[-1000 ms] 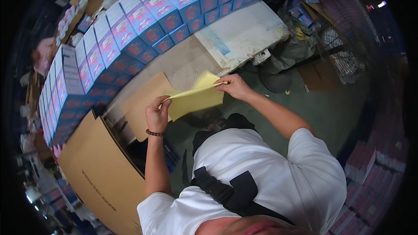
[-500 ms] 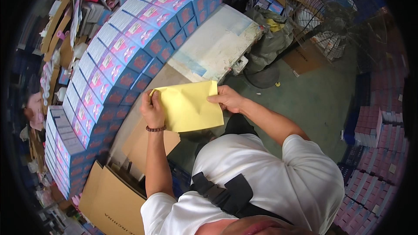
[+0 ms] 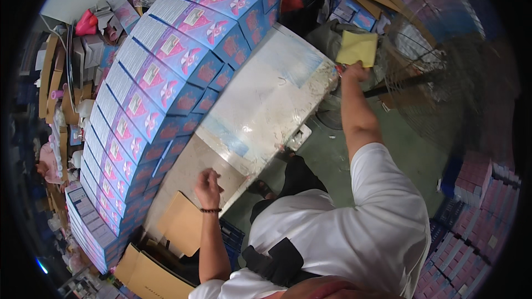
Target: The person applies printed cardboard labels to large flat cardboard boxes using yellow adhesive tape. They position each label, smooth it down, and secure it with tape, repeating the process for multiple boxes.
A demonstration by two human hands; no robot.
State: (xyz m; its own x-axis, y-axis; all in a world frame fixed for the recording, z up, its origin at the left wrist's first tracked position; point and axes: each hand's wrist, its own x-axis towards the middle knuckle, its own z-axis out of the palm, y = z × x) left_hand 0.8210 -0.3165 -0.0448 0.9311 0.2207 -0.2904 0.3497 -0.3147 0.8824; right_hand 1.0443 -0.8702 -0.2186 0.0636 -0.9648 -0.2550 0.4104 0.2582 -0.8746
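My right hand (image 3: pixel 356 71) is stretched out to the far right, closed on the lower edge of a yellow sheet (image 3: pixel 357 49). The sheet is held over a grey plastic bag (image 3: pixel 327 34) beyond the end of a worn white table (image 3: pixel 260 99). My left hand (image 3: pixel 208 189), with a beaded bracelet at its wrist, hovers over the table's near part. Its fingers are loosely bent and apart, with nothing in them. Just below it lies a flap of brown cardboard (image 3: pixel 180 221).
Blue and pink printed boxes (image 3: pixel 166 50) stand in long stacked rows along the table's left side. A floor fan (image 3: pixel 438 66) stands at the right. An open brown carton (image 3: pixel 149 274) is at the lower left. Pink packs (image 3: pixel 471 232) are stacked at the lower right.
The yellow sheet, held in both hands before, has gone to the far right in my right hand. My left hand has let go of it and sits a little lower.
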